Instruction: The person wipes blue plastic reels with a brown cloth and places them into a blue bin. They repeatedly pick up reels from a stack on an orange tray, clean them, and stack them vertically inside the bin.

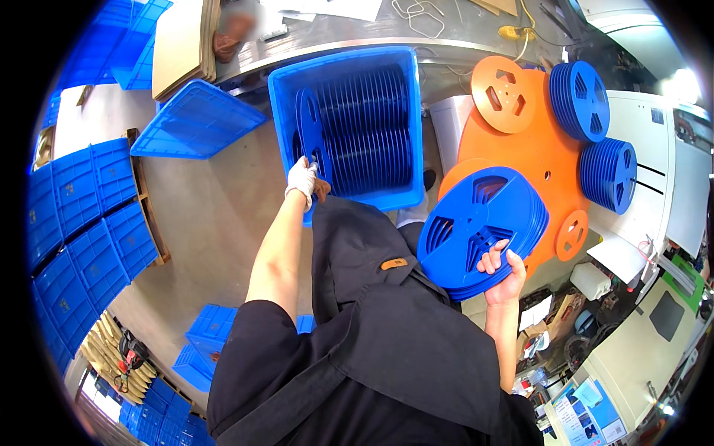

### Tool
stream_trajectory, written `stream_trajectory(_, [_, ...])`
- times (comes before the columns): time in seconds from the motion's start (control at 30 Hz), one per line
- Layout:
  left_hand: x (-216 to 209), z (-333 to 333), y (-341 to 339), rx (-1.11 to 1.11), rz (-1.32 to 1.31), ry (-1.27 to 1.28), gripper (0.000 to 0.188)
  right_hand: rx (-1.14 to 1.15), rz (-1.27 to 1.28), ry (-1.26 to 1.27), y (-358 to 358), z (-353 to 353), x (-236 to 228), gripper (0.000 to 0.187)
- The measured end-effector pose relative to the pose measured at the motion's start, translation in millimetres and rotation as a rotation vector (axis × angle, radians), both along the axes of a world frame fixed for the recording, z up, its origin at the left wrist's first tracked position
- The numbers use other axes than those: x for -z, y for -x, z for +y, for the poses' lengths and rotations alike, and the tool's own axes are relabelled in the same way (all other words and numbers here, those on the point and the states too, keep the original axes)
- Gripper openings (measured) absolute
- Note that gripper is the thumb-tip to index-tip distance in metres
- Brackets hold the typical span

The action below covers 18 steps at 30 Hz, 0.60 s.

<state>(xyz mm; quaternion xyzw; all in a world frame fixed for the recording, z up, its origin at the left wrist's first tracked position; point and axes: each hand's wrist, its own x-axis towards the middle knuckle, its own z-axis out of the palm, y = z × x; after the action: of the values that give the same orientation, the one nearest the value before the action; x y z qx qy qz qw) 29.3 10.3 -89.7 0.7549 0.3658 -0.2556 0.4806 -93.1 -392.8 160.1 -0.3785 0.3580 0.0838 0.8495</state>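
Observation:
My left hand (303,181), in a white glove with bare fingertips, grips the near edge of a blue reel (309,123). That reel stands on edge inside a blue plastic crate (276,100), along its left wall. To its right, two rows of upright blue reels (370,160) are packed in the crate. My bare right hand (506,273) clasps a stack of blue reels (483,204) at my right side, its fingers hooked through a cutout. The stack is tilted and overlaps an orange round table (513,152).
Two stacks of blue reels (576,100) stand on the round table's far right, beside orange discs (500,93). A metal workbench (327,33) lies ahead. A blue lid (197,123) leans left of the crate, and stacked blue crates (82,178) fill the far left.

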Motion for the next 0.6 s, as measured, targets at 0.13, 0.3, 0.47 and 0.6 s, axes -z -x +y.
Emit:
stream_trajectory(0.13, [-12, -1, 7, -0.046, 0.074, 0.064, 0.048, -0.023, 0.010, -0.006, -7, 4, -4, 0.024])
stream_trajectory(0.3, [34, 20, 38, -0.216, -0.096, 0.228, 0.060, -0.072, -0.007, -0.013, -12, 10, -6, 0.023])
stream_trajectory(0.47, [-1, 21, 64, -0.422, -0.067, 0.453, 0.060, -0.136, -0.152, -0.160, -22, 11, -15, 0.023])
stream_trajectory(0.6, [-11, -17, 83, -0.109, -0.518, 0.444, 0.053, -0.139, -0.285, -0.307, -32, 15, -30, 0.025])
